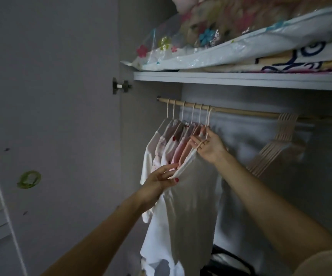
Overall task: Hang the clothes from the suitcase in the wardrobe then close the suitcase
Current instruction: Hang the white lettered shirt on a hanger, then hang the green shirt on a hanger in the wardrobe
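A wooden rail (240, 113) runs across the open wardrobe. Several hangers with white and pink garments (167, 148) hang at its left end. The nearest one carries a pale grey-white top (193, 196). My right hand (209, 146) holds the neck of that hanger just below the rail, fingers curled round it. My left hand (159, 182) pinches the top's shoulder edge at the hanger's lower end. The suitcase is out of view.
A bunch of empty pale hangers (278, 144) hangs slanted at the rail's right. The shelf (240, 79) above carries bagged bedding (240, 36). The wardrobe door (51, 116) stands open at the left with a green round object (29, 179) on it. A dark bag (226, 261) lies on the wardrobe floor.
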